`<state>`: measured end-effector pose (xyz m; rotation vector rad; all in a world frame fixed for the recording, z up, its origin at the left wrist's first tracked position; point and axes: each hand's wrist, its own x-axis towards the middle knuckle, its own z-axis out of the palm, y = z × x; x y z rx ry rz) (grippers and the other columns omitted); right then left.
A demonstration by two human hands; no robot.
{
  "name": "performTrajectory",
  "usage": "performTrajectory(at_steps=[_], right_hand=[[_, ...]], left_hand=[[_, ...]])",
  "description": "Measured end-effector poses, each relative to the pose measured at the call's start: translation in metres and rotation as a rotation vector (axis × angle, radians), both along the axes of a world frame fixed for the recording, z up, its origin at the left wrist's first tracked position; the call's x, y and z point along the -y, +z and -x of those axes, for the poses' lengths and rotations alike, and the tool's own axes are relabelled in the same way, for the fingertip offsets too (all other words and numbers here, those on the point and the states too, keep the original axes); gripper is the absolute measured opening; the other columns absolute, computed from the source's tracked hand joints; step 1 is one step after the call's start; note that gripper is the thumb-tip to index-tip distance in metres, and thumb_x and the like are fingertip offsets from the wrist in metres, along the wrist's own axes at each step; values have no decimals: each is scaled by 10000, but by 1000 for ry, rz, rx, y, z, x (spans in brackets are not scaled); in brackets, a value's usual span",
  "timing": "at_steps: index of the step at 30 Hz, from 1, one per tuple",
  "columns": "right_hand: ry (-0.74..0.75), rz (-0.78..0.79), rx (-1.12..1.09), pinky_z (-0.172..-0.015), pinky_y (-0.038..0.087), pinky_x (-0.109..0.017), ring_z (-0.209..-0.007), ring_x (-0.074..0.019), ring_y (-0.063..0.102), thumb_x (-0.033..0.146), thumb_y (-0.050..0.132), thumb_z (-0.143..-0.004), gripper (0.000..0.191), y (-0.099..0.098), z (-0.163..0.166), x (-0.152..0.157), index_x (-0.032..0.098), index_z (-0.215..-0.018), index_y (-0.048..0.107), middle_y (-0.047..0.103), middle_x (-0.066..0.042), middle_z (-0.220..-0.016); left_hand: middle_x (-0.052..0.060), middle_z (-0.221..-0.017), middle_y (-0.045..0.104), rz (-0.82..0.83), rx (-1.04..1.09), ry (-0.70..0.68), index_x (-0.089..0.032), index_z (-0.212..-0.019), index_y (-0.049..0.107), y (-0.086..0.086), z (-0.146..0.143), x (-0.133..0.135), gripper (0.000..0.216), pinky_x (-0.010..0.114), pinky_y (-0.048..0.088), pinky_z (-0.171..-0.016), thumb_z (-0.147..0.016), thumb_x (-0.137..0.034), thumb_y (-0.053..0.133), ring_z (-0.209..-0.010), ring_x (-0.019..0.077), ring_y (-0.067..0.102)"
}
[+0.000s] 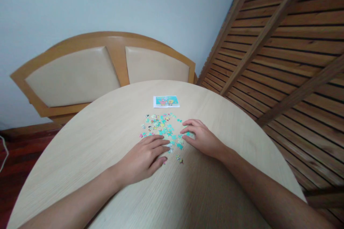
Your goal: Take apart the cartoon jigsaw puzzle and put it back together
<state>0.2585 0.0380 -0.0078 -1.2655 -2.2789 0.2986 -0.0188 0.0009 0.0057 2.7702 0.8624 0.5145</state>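
Left grip [148, 155], right grip [202, 136] — both wide — either side of teal puzzle pieces [180, 146]

Some jigsaw pieces [169, 127] are partly hidden by the left hand [149, 155]. The desk [88, 143] is cut off below. Fine details on the picture card [167, 102] are blurred.

"What sort of place is this?"
"A home, it seems — past the table's [113, 132] far-left edge stands a wooden seat back [116, 57] with 2 cream padded panels [75, 75]."
"And past the right edge?"
"Slatted wooden panelling [290, 52] — and off the left edge, a reddish floor [20, 162] below a pale wall [120, 0]."
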Motion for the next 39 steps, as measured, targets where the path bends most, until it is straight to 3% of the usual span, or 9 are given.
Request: performTrajectory(at_steps=[13, 21, 27, 31, 39], right_hand=[[14, 24, 14, -1100, 402, -530, -1277, -290, 544, 245, 674, -877, 35, -4, -3, 0, 238, -910, 681, 679, -79, -1252], [37, -25, 53, -1062, 428, -501, -1221, -272, 575, 135, 558, -884, 233, 1, -2, 1, 249, -1033, 696, 692, -75, -1203], [-27, -37, 71, -1007, 470, -481, -1128, -272, 619, 183, 602, -896, 133, 2, -5, -2, 234, -919, 722, 700, -86, -1128], [-25, -35, 70, -1013, 469, -474, -1133, -263, 619, 152, 609, -881, 171, 3, -4, 0, 228, -962, 739, 692, -88, -1152], [-61, 74, 79, -1082, 431, -505, -1223, -296, 572, 252, 698, -845, 192, 9, -6, 6, 230, -1030, 742, 651, -109, -1258]], left_hand=[[68, -1372, 645, 3, -33, -19, -230, -1278, 648, 2, 0, -1, 290, 476, 444, -1143, -1032, -302, 513, -1323, 266, 541], [54, -1389, 635, 12, -31, -34, -234, -1269, 653, 5, -1, 0, 281, 458, 462, -1124, -1028, -279, 516, -1318, 262, 541], [60, -1382, 641, 12, -2, -43, -236, -1281, 652, 3, 0, 0, 290, 468, 463, -1120, -1018, -268, 534, -1310, 265, 549], [70, -1371, 646, -1, 3, -53, -220, -1272, 656, 2, 0, -1, 285, 473, 474, -1105, -1023, -277, 530, -1298, 269, 556], [69, -1384, 642, -11, -19, -54, -205, -1271, 656, 3, 0, -1, 287, 478, 466, -1114, -1024, -273, 526, -1306, 273, 554]])
